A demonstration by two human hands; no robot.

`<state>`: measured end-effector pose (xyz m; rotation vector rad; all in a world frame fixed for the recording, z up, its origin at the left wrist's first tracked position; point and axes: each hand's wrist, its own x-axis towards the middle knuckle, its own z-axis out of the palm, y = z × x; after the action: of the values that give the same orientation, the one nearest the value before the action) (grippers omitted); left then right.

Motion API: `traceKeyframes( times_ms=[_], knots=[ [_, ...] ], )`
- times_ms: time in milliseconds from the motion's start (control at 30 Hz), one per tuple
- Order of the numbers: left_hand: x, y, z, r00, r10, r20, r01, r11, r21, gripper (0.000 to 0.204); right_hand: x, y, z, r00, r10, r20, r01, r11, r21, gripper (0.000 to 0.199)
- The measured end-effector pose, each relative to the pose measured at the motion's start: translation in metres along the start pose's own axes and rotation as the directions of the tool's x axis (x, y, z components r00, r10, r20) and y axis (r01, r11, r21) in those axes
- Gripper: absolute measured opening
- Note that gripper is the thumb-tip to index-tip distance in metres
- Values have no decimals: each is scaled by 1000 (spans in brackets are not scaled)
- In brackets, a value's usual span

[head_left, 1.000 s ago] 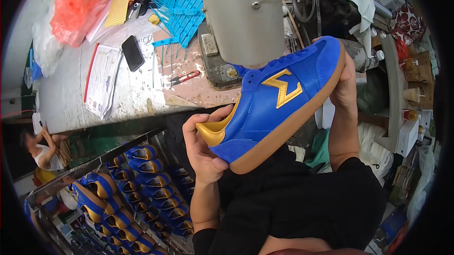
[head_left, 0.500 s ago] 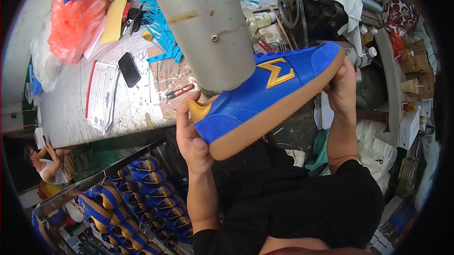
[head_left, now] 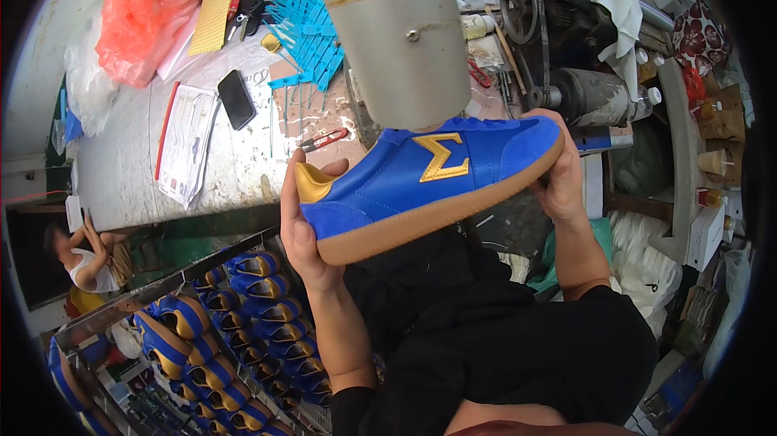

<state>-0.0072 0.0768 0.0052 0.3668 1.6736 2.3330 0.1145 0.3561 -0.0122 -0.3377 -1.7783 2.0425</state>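
Observation:
Between my two hands is a blue sneaker with a gold side emblem, a gold heel tab and a brown gum sole. My left hand is closed round its heel, the thumb against the sole's back edge. At the toe, my right hand grips it, its fingers partly behind the shoe. The shoe lies side-on, its sole toward me and the toe tilted up to the right. Just beyond its laced opening hangs a grey metal machine arm; whether they touch I cannot tell.
On the worktable lie a phone, papers, red-handled snips and blue plastic ties. A rack of blue sneakers stands at lower left. A pulley wheel is at upper right. Another person sits far left.
Both hands have brought the shoe left and nearer to me, away from the machine arm. It is tilted less steeply, and more of its laced edge shows.

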Motion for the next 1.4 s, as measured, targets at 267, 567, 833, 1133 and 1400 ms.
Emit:
traceKeyframes(
  times_ms=[267, 567, 833, 1133, 1400],
  knots=[
    [-1, 15, 9, 1000, -1, 9, 1, 997, 79, 93, -2, -1, 1, 996, -11, -91, 9, 1000, -23, 89],
    [-3, 13, 17, 999, -22, -48, 20, 999, -35, 104, -8, -23, 1, 980, -34, -197, 27, 999, -38, 98],
    [-14, 9, -4, 999, 33, -28, -35, 996, -77, 89, 11, -26, 13, 999, 28, -40, -24, 995, 100, 95],
    [-15, 4, -15, 996, -36, -80, 33, 998, -44, 93, 20, 0, 20, 1000, 21, -1, -21, 1000, -5, 105],
    [13, -1, 21, 982, -50, 184, 74, 989, -129, 74, 0, -5, -29, 962, -148, -229, 125, 986, -114, 99]
  ],
)
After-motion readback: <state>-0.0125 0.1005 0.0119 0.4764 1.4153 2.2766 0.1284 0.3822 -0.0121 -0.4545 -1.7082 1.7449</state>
